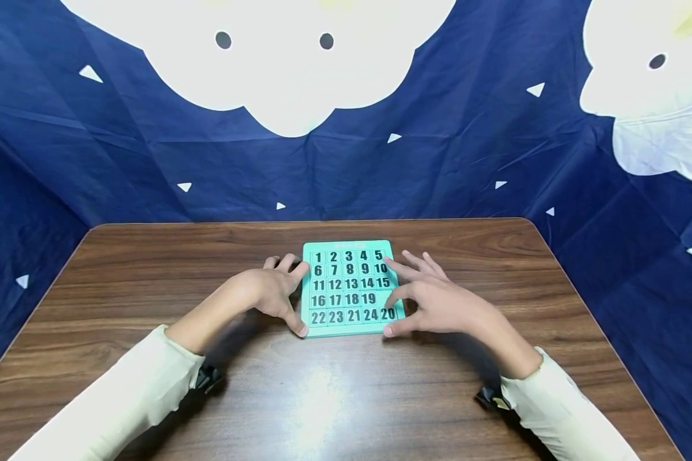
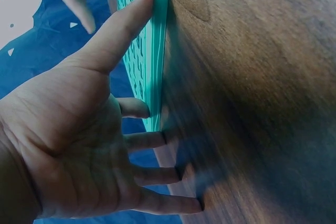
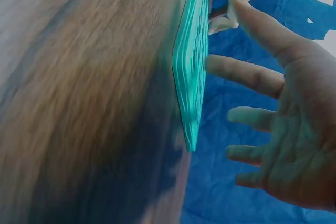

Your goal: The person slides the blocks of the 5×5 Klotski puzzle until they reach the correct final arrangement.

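Note:
A turquoise number slide puzzle (image 1: pixel 350 285) lies flat on the wooden table, its tiles printed with black numerals. One slot at the right end of the second row from the bottom holds no tile. My left hand (image 1: pixel 273 291) rests at the puzzle's left side; the thumb lies on the near left corner, and the index finger touches the frame's edge, as the left wrist view (image 2: pixel 79 129) also shows. Over the right side spreads my right hand (image 1: pixel 440 299), fingers extended. Its index fingertip is right at the tile face in the right wrist view, near the bottom right tile.
The brown wood-grain table (image 1: pixel 253 410) reaches to a dark blue curtain (image 1: pixel 346 173) with white cloud and triangle shapes behind it. Black wrist straps (image 1: pixel 207 379) sit at both pale sleeves (image 1: pixel 121 390).

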The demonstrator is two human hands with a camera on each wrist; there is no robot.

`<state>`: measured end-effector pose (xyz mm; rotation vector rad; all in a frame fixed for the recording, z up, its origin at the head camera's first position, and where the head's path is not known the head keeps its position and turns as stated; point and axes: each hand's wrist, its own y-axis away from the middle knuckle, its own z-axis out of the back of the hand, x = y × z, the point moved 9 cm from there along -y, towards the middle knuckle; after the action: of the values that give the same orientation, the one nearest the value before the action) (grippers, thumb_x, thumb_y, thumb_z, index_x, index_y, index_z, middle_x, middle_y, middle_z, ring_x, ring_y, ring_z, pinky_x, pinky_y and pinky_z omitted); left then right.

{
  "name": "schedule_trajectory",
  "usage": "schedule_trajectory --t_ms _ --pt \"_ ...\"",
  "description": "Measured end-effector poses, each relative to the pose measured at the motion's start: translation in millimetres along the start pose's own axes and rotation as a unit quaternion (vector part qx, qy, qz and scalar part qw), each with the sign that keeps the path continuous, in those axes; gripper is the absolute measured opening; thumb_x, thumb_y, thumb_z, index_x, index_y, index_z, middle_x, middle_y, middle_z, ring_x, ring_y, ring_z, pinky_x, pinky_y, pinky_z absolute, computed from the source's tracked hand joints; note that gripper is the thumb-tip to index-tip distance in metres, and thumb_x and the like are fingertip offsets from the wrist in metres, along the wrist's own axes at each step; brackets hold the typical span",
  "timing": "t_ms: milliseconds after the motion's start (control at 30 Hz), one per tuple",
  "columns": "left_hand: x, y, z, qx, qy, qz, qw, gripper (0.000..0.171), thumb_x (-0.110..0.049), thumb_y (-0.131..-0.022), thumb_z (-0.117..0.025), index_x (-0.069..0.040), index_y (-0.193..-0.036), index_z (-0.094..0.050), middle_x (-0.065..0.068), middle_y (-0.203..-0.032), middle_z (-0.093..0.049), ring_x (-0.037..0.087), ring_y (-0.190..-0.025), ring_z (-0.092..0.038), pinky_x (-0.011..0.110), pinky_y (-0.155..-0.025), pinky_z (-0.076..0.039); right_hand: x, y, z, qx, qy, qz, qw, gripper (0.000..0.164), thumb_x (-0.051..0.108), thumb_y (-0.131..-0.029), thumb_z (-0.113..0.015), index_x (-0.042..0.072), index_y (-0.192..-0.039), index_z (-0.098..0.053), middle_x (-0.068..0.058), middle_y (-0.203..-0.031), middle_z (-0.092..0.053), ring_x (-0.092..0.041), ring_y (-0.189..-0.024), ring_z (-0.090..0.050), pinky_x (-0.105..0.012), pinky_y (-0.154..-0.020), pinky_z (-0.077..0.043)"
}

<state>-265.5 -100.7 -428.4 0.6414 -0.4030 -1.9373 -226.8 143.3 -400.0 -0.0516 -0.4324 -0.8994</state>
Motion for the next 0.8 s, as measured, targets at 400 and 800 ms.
schedule_trajectory --t_ms 400,800 --pt "1.2 -0.6 -1.6 -0.003 0.002 0.003 1.0000 0.099 -0.063 -0.080 -0.099 -0.020 -0.146 -0.041 0.018 -0.164 -0.034 0.054 -0.154 -0.032 0.069 -0.117 -0.048 -15.4 -4.8 -1.3 0.030 0.013 -0.047 0.998 0.059 0.065 -0.093 -0.086 0.036 -0.143 -0.080 -0.018 -0.188 -0.024 -0.055 -0.175 -0.009 -0.080 -0.136 0.001" --pt "0.6 1.3 -2.1 0.003 0.003 0.004 1.0000 0.101 -0.063 -0.080 -0.099 -0.020 -0.149 -0.040 0.018 -0.165 -0.033 0.052 -0.154 -0.033 0.070 -0.118 -0.047 21.1 -29.0 -11.3 0.038 0.025 0.017 0.999 0.066 0.067 -0.097 -0.081 0.037 -0.155 -0.071 -0.014 -0.190 -0.018 -0.054 -0.176 -0.007 -0.079 -0.137 -0.001"
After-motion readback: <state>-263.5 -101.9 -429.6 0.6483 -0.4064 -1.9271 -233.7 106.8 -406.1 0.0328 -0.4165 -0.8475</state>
